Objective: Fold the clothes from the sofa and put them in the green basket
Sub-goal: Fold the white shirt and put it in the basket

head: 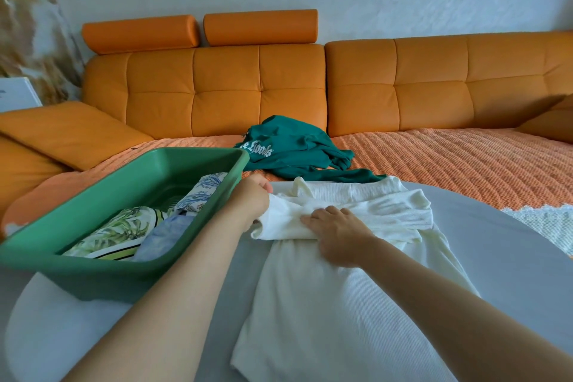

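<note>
Grey round table (511, 257), orange sofa (434, 87) behind, left hand (251, 200) grip pinching white shirt (325, 319), right hand (339, 234) flat on it

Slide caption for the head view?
Left hand grips and right hand presses the shirt beside the basket.

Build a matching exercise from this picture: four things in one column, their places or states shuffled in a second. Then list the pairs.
1. white shirt
2. green sweatshirt
3. leaf-print garment
4. right hand

A. in the green basket
B. crumpled on the sofa
C. pressing flat on the shirt
D. spread on the grey table

Pairs: 1-D, 2-B, 3-A, 4-C
</note>
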The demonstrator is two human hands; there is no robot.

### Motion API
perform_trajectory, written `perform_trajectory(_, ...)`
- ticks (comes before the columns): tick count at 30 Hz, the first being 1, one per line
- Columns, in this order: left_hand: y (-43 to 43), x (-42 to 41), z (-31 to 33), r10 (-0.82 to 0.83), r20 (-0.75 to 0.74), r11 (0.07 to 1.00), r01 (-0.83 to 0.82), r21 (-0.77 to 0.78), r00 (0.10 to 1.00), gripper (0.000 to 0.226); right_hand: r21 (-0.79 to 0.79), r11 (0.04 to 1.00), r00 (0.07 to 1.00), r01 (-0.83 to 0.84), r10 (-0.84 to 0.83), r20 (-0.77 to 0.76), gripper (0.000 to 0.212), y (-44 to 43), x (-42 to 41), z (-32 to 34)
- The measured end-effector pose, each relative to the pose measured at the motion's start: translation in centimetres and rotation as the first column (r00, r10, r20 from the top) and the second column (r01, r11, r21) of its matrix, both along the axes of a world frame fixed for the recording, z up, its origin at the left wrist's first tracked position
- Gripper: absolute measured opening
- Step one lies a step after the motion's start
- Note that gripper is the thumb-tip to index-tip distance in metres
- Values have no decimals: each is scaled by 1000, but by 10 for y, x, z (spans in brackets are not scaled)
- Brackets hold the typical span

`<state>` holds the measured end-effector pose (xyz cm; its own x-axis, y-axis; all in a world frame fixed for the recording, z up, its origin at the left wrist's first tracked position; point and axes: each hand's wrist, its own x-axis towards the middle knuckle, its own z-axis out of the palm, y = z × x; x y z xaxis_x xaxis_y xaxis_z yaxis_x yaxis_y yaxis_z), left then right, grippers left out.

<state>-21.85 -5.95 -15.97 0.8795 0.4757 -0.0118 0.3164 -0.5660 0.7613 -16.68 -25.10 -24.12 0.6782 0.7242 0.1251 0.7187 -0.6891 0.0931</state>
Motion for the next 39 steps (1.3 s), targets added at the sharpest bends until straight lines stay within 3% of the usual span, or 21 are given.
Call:
perform_trajectory(2,-7,3,3,45,18,959,-39,-281,999,31,26,999,988,44,-40,-150,64,0,-3,6)
perform_trajectory(4,-16,3,2,20,42,836,6,-548,999,22,262,957,915,124,-9,-403,60,1,-9,18)
perform_trajectory(6,-29,2,1,-13,104,650,87,-755,995,30,582,757,685,297,256,-682,43,0,-16,34)
perform_trajectory(7,-33,3,-1,-31,130,592,123,-796,991,37,642,649,569,408,369,-735,38,0,-17,39)
perform_trajectory(8,-37,4,-3,-60,149,559,157,-814,987,42,647,586,518,488,402,-755,41,-1,-16,45)
perform_trajectory(10,-40,7,-8,-147,168,539,221,-813,975,50,578,566,547,588,248,-800,60,-3,-13,49)
perform_trajectory(11,-39,8,-11,-196,165,557,248,-792,967,51,519,576,578,632,96,-810,63,-5,-9,48)
perform_trajectory(13,-38,9,-16,-259,137,661,279,-697,956,46,437,602,648,668,-183,-739,37,-7,3,40)
perform_trajectory(14,-39,9,-20,-269,127,757,291,-585,955,41,431,593,667,680,-255,-700,28,-8,8,37)
perform_trajectory(16,-38,10,-30,-281,139,935,303,-184,950,34,450,539,665,712,-312,-678,25,-10,15,35)
perform_trajectory(18,-37,9,-40,-373,121,921,350,173,920,33,453,535,672,713,-340,-658,24,-9,19,35)
perform_trajectory(21,-33,13,-60,-529,-96,735,512,445,843,42,481,525,701,702,-387,-599,24,-8,24,33)
perform_trajectory(23,-29,13,-71,-474,-341,632,583,511,812,59,483,564,741,670,-460,-490,23,-9,22,29)
perform_trajectory(25,-23,11,-79,-393,-491,615,619,489,778,68,389,697,798,603,-521,-302,27,-11,18,21)
perform_trajectory(27,-20,9,-82,-373,-526,641,622,449,764,71,309,819,871,484,-486,-76,38,-14,14,13)
perform_trajectory(30,-26,10,-76,-372,-470,621,591,514,800,69,366,923,970,119,-187,157,43,-15,12,17)
perform_trajectory(32,-30,9,-74,-376,-445,588,581,563,813,65,254,967,998,19,-33,51,46,-15,10,17)
perform_trajectory(35,-31,5,-75,-354,-530,622,617,481,770,69,-55,992,975,116,-125,-186,59,-19,5,4)
perform_trajectory(39,-29,-4,-71,-342,-555,603,630,489,758,73,-86,988,961,128,-145,-235,64,-25,-2,7)
